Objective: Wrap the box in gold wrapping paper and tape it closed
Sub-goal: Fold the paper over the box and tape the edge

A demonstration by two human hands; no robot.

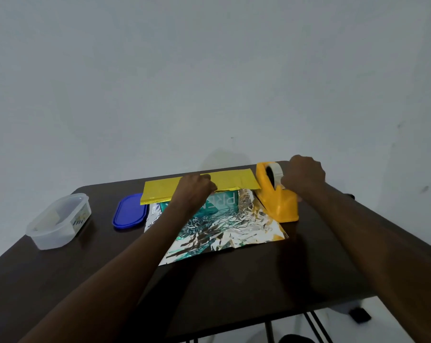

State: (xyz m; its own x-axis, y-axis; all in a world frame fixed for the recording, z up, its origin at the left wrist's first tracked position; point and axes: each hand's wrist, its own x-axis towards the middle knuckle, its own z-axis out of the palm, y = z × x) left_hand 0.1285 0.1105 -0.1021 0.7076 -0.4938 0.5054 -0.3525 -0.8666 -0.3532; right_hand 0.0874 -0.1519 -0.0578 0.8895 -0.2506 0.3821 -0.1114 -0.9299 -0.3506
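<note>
Clear plastic container (58,220) is sitting at the left of the frame on the dark table (234,288), lid off. Something pale is lying inside against its far wall; cannot tell what it is. A small sticker on its near side is showing coloured marks, too small to read. Blue lid (129,211) is lying flat just right of the container, apart from it, its right edge touching the wrapping paper.

Box (218,203) is lying at frame centre on the wrapping paper (224,233). Teal face is showing white letters "PRE", upside down from this view; the rest is hidden by the left hand. Long axis of the box is running left to right across the frame.

The paper's crinkled silver inner side is facing up in front of the box. Its gold side is showing where the far flap is folded over the box top, as a long band running left to right.

Left hand (193,191) is resting on the near edge of the gold flap, fingers curled, pinning it to the box.

Right hand (303,177) is reaching over the yellow tape dispenser (277,196) just right of the box, fingers curled at the tape roll (276,173); cannot tell whether tape is being gripped.
</note>
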